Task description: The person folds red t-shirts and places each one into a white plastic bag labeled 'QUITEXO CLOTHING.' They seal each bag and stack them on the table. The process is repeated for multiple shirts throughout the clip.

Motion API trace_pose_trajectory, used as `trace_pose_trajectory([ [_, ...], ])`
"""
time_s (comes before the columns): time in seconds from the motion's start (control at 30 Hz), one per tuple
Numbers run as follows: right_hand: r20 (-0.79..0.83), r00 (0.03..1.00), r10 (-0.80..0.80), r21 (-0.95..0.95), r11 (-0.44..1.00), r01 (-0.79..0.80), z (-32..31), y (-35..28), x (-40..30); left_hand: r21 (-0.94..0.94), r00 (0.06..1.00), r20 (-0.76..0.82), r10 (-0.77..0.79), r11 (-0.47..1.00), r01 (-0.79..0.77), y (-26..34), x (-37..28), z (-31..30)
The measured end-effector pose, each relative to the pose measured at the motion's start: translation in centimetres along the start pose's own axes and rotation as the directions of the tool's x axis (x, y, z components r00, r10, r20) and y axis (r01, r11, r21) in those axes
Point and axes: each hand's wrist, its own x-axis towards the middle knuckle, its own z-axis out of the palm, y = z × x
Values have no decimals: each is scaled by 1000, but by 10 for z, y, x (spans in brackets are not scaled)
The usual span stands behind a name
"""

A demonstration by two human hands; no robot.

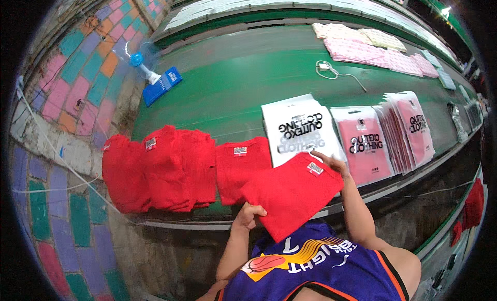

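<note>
A folded red T-shirt [289, 196] with a neck label is held tilted in front of my body, over the table's near edge. My left hand [249, 215] grips its lower left edge, thumb on top. At its upper right my right hand [332, 163] holds the collar edge, index finger stretched out; part of that hand is hidden behind the cloth. Just beyond the shirt lie white printed plastic bags [293, 110], partly covered by it. Another folded red shirt [242, 169] rests to the left, beside stacks of red shirts [178, 165].
Bagged shirts [363, 145] and a leaning row of more bags [415, 126] stand to the right on the green table [233, 79]. Farther back are a small blue fan [136, 60] by a blue box [163, 86], a white cable [345, 73] and folded pink cloths [357, 52]. A painted brick wall [89, 83] borders the left.
</note>
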Motion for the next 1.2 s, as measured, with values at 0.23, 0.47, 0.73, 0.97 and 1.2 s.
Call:
trace_pose_trajectory([
  [0.23, -228, 882, -412, -429, 856, 289, 19, -70, -75, -443, 937, 199, 289, 879, -177, 0, 81, 58],
  [0.47, -336, 804, -491, -210, 871, 444, 27, -51, -82, -618, 860, 436, 266, 783, 71, -71, 172, 71],
  [0.73, -418, 884, -208, -234, 965, 117, -53, 2, -96, -4, 978, -179, -106, 994, 107, -144, 163, 86],
  [0.97, -587, 768, -256, -226, 963, 148, -71, -48, -91, 0, 943, -329, 39, 999, -41, -130, 157, 85],
  [1.2, -442, 885, -148, -538, 833, -129, -84, -52, -77, 910, 881, -209, 424, 414, 16, -114, 147, 112],
])
